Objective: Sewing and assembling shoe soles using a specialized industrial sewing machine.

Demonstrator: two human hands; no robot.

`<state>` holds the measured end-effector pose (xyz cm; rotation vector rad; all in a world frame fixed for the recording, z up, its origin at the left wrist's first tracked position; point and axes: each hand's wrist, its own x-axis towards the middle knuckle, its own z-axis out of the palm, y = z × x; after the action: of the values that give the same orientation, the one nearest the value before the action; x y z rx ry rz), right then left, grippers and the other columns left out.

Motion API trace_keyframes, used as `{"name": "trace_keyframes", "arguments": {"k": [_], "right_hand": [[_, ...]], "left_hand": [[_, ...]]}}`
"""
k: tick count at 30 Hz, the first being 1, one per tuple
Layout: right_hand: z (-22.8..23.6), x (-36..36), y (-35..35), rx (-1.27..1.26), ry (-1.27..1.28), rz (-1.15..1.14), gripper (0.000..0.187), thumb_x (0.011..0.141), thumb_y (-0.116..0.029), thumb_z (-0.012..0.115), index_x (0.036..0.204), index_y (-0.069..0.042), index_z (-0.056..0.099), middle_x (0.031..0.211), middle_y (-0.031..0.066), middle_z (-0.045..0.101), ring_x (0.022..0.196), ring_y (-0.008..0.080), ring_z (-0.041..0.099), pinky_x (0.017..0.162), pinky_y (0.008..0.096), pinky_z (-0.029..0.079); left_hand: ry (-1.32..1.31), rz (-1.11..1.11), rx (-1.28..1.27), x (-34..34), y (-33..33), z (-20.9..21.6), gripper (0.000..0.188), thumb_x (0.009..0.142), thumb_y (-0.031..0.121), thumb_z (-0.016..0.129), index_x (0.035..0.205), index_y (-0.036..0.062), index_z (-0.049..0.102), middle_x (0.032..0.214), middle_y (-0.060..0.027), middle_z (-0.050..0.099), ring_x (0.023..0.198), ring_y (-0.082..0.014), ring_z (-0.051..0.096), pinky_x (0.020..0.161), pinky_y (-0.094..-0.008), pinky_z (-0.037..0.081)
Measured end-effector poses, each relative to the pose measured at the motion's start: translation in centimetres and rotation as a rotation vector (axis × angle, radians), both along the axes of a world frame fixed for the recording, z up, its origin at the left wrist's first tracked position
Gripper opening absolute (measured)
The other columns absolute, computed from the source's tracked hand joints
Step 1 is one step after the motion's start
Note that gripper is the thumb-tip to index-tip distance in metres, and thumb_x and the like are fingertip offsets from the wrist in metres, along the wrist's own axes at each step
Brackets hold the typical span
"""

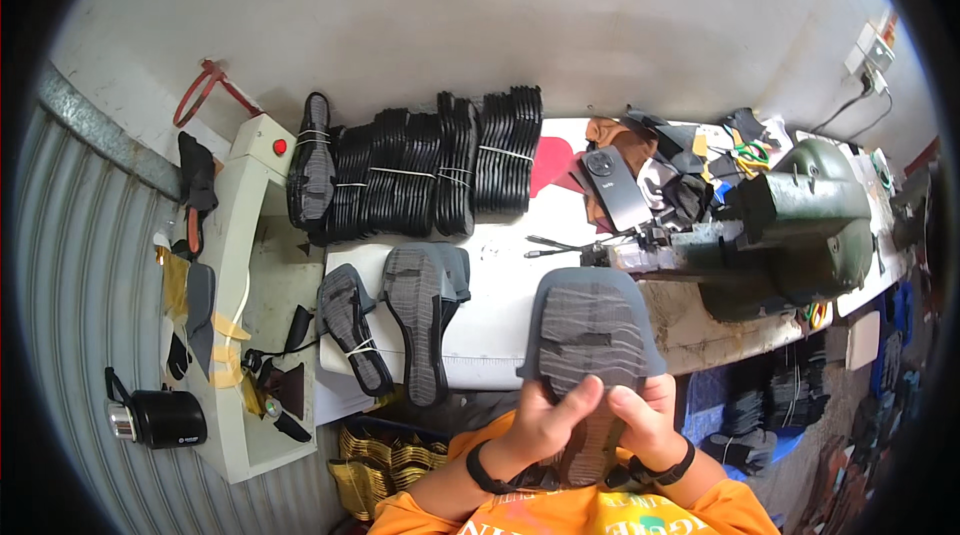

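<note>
— Grey, with dark ridges: is that shoe sole (590,330) what we have in the head view?

— Yes. We hold it up by the near edge of the white table (490,310), our left hand (548,422) at its seven o'clock and our right hand (650,425) at its five. Both are clamped on it, close together, thumbs on the ridged face. Our other fingers go behind it, mostly hidden from us.

— And around it?

— Taking the sole as the clock's centre, we see a few loose soles (414,315) at nine, tied black soles (405,175) between ten and eleven, a phone (622,197) just past twelve and a green machine (800,230) at two.

— Which step are we at?

— We'd judge it a holding step, perhaps looking the sole over; we can't tell more.

— What does the next move call for?

— Probably a steady grip from both of us hands, and care that the grey rim clears the machine's arm (690,253), near one o'clock.
</note>
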<state>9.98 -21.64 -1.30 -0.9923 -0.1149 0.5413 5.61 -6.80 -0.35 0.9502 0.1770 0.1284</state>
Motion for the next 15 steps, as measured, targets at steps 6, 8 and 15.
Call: {"name": "trace_keyframes", "arguments": {"k": [6, 8, 15], "right_hand": [[-0.7, 0.4, -0.5, 0.278, 0.193, 0.271, 0.063, 0.083, -0.019, 0.064, 0.139, 0.009, 0.053, 0.139, 0.021, 0.059, 0.126, 0.0315, 0.059, 0.112, 0.0433, 0.042], [-1.9, 0.1, -0.5, 0.462, 0.311, 0.28, 0.065, 0.088, -0.023, 0.054, 0.142, 0.012, 0.047, 0.147, 0.0225, 0.052, 0.136, 0.0344, 0.05, 0.118, 0.0456, 0.035], [-0.9, 0.3, 0.4, 0.333, 0.41, 0.179, 0.049, 0.108, -0.024, 0.04, 0.148, 0.004, 0.043, 0.145, 0.0165, 0.054, 0.135, 0.0291, 0.051, 0.117, 0.0426, 0.037]], "left_hand": [[0.063, -0.025, -0.422, -0.3, -0.1, -0.7, 0.051, 0.097, 0.026, 0.064, 0.136, -0.0038, 0.05, 0.126, -0.016, 0.064, 0.115, -0.0271, 0.064, 0.102, -0.0429, 0.051], [0.04, 0.044, -0.391, -0.5, -0.4, -1.0, 0.054, 0.095, 0.026, 0.066, 0.137, -0.0034, 0.05, 0.127, -0.0163, 0.064, 0.116, -0.0287, 0.064, 0.103, -0.0441, 0.05], [-0.007, 0.027, -0.371, -0.5, -0.7, -0.8, 0.044, 0.097, 0.01, 0.062, 0.138, -0.0026, 0.051, 0.128, -0.0111, 0.064, 0.115, -0.0226, 0.063, 0.103, -0.0377, 0.049]]}}
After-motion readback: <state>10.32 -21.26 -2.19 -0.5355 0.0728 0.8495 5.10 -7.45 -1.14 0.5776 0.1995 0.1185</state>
